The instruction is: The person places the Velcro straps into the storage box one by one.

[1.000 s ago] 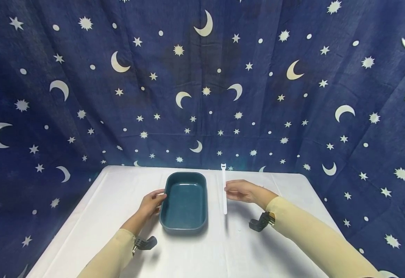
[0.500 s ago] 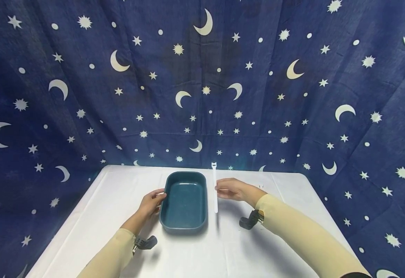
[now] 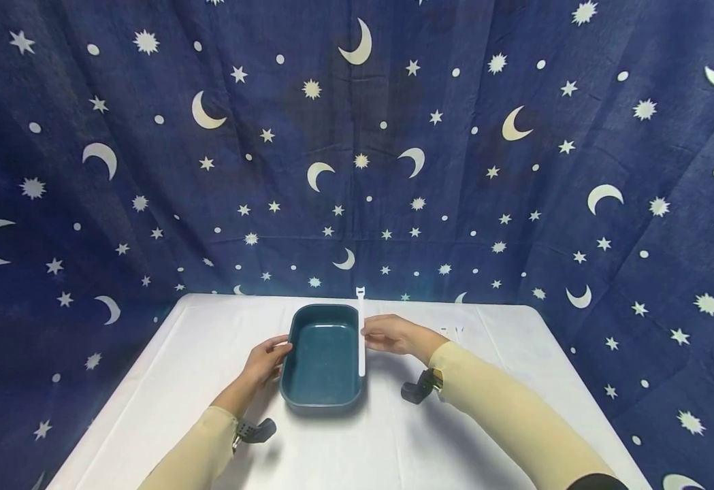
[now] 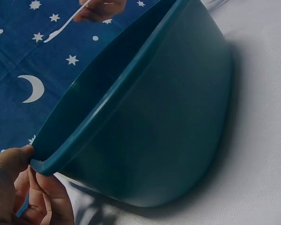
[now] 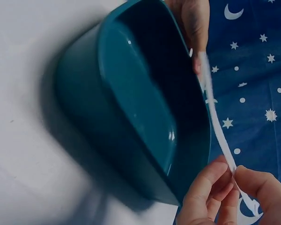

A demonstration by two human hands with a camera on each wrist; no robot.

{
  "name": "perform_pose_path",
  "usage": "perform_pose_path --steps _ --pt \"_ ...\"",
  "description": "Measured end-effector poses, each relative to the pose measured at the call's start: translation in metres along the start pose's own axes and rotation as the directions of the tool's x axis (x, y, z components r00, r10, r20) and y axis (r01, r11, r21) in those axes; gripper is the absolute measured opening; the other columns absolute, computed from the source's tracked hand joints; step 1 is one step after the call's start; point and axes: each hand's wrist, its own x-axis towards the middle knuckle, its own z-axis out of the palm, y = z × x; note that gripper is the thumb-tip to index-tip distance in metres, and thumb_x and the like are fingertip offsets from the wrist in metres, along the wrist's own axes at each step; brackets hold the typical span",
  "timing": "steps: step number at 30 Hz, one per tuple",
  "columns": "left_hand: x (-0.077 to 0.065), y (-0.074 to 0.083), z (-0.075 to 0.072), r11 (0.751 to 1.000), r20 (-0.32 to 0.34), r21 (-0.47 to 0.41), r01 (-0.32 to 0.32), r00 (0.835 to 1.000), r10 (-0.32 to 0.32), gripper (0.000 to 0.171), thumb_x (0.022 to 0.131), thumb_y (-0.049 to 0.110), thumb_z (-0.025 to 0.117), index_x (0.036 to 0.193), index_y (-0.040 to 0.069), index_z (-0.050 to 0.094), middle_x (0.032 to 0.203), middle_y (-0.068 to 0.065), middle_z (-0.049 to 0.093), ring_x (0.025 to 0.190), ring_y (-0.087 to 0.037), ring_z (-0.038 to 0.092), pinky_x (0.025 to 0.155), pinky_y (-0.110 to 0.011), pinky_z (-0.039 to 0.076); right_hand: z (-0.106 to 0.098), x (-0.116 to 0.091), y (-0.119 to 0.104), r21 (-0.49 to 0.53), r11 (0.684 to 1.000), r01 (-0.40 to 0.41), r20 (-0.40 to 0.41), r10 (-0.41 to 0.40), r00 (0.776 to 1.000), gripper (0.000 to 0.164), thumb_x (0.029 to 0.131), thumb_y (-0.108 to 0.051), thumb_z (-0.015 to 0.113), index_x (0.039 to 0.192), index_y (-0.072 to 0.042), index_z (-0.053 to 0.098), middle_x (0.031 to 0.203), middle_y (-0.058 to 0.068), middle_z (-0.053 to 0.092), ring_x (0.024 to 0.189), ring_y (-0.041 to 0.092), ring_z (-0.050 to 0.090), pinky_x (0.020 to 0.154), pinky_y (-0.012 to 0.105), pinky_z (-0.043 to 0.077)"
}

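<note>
A dark teal plastic bin [image 3: 322,367] with rounded corners stands on the white-covered table. My left hand [image 3: 265,362] grips its left rim; in the left wrist view the thumb [image 4: 14,159] lies over the rim, with the fingers curled underneath. My right hand [image 3: 390,335] pinches a thin white cable tie [image 3: 361,354] with a slotted head between thumb and fingertips. Held lengthwise, the tie overlaps the bin's right rim in the head view, above the table. In the right wrist view the tie [image 5: 218,124] runs past the bin's far side. No contents show inside the bin.
Small pale objects [image 3: 459,333], too small to identify, lie on the table behind the right forearm. The white cloth [image 3: 209,340] covers the tabletop. A dark blue curtain [image 3: 387,184] with moons and stars hangs behind and at both sides.
My right hand has moved left with the cable tie, from beside the bin to its right rim. The small pale objects have come into view behind it. My left hand and the bin stay put.
</note>
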Motion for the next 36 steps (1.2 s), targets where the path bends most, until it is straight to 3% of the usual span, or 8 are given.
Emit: perform_pose_path --steps 5,10,18,24,36 --pt "0.0 0.0 -0.002 1.0 0.006 0.0 0.002 1.0 -0.002 0.051 0.097 0.035 0.061 0.14 0.01 0.052 0.137 -0.02 0.056 0.127 -0.038 0.054 0.091 -0.039 0.055 0.012 0.006 -0.003 0.029 1.0 -0.001 0.003 0.001 1.0 0.03 0.086 0.011 0.059 0.116 0.003 0.057 0.092 0.007 0.06 0.085 0.015 0.061 0.081 0.026 0.058" --pt "0.0 -0.001 -0.002 1.0 0.008 -0.008 -0.001 1.0 0.001 0.051 0.096 0.035 0.063 0.14 0.01 0.053 0.135 -0.019 0.058 0.124 -0.036 0.057 0.079 -0.029 0.054 0.024 0.01 -0.004 0.045 0.999 -0.01 0.015 0.009 1.0 0.023 0.085 0.012 0.059 0.104 -0.001 0.06 0.092 0.007 0.061 0.086 0.015 0.06 0.087 0.029 0.057" --pt "0.002 0.001 -0.003 1.0 0.008 -0.03 0.001 1.0 -0.001 0.051 0.095 0.035 0.064 0.138 0.01 0.054 0.133 -0.018 0.06 0.111 -0.026 0.064 0.071 -0.024 0.05 0.04 0.018 -0.002 0.036 0.999 -0.014 0.034 0.013 0.999 0.042 0.086 0.011 0.06 0.127 0.005 0.055 0.095 0.01 0.061 0.088 0.017 0.06 0.094 0.032 0.054" --pt "0.002 -0.001 -0.004 1.0 -0.002 -0.022 0.008 1.0 -0.008 0.049 0.095 0.033 0.065 0.138 0.01 0.055 0.131 -0.017 0.061 0.107 -0.022 0.065 0.068 -0.023 0.049 0.049 0.024 0.003 0.023 1.0 -0.013 0.061 0.011 0.998 0.041 0.087 0.011 0.059 0.127 0.005 0.053 0.091 0.008 0.06 0.083 0.015 0.06 0.085 0.028 0.057" --pt "0.002 -0.004 -0.003 0.999 0.011 -0.037 0.019 1.0 -0.019 0.051 0.095 0.035 0.064 0.139 0.011 0.054 0.139 -0.019 0.057 0.128 -0.036 0.055 0.074 -0.025 0.052 0.062 0.034 0.018 0.07 0.997 -0.02 0.047 0.017 0.999 0.022 0.085 0.015 0.056 0.097 -0.001 0.062 0.088 0.008 0.059 0.081 0.017 0.06 0.086 0.03 0.057"
